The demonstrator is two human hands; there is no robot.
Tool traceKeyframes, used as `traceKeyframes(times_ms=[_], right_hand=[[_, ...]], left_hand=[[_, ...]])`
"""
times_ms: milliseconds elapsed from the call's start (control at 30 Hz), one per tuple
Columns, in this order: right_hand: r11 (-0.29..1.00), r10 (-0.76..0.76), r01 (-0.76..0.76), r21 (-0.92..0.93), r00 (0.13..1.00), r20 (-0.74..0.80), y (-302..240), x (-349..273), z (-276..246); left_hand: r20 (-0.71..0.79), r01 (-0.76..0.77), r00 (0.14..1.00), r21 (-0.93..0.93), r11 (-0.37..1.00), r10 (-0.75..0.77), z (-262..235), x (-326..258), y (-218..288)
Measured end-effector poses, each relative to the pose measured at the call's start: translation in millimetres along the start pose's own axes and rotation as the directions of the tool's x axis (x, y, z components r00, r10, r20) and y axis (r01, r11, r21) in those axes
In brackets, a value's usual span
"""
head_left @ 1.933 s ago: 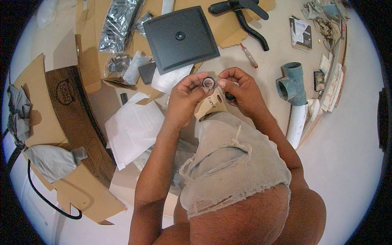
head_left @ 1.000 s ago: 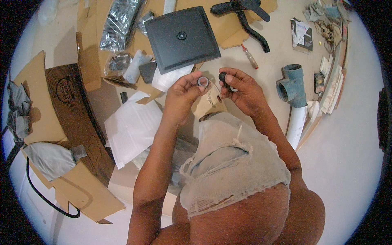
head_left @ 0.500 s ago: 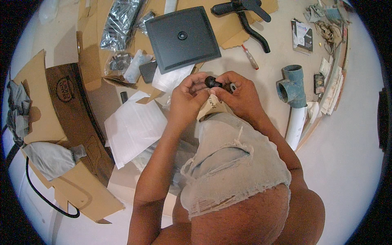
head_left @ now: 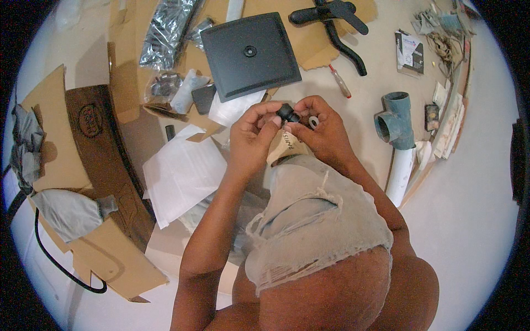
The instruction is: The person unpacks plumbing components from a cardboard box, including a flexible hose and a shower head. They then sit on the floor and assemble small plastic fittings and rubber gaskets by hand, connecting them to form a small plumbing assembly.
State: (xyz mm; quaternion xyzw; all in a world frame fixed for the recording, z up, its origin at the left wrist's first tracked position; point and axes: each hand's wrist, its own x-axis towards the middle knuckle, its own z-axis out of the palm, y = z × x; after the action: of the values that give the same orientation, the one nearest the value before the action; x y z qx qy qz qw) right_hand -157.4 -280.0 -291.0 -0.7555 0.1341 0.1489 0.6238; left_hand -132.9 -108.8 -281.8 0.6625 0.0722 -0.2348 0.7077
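Black cylindrical fitting (head_left: 287,113) fingertip-pinched by left hand (head_left: 252,131) and right hand (head_left: 327,130); pale washer (head_left: 313,120), also right-held, may drop if grip shifts.

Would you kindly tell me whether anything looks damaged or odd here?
Yes: the person's faded garment has a gaping rip with loose threads and a frayed hem, and the cardboard near the screwdriver has a ragged edge. The black part between the left hand and right hand is too small to judge.
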Motion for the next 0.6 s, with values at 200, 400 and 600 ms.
traceKeyframes(times_ms=[200,400,600], right_hand=[[1.0,0.006,-0.006,-0.003,0.999,0.032,-5.4,-4.3,1.7],[0.997,-0.001,-0.002,0.077,0.999,0.049,-9.4,-4.2,3.1],[0.935,0.234,-0.261,0.24,0.963,0.136,-18.9,-2.4,-4.7]], left_hand=[[-0.039,0.079,0.995,-0.177,0.981,-0.087,-0.7,-1.3,3.5],[0.005,0.213,0.973,-0.396,0.893,-0.23,-7.9,4.3,-4.4],[0.085,0.283,0.95,-0.647,0.708,-0.302,-14.2,7.6,-10.3]])
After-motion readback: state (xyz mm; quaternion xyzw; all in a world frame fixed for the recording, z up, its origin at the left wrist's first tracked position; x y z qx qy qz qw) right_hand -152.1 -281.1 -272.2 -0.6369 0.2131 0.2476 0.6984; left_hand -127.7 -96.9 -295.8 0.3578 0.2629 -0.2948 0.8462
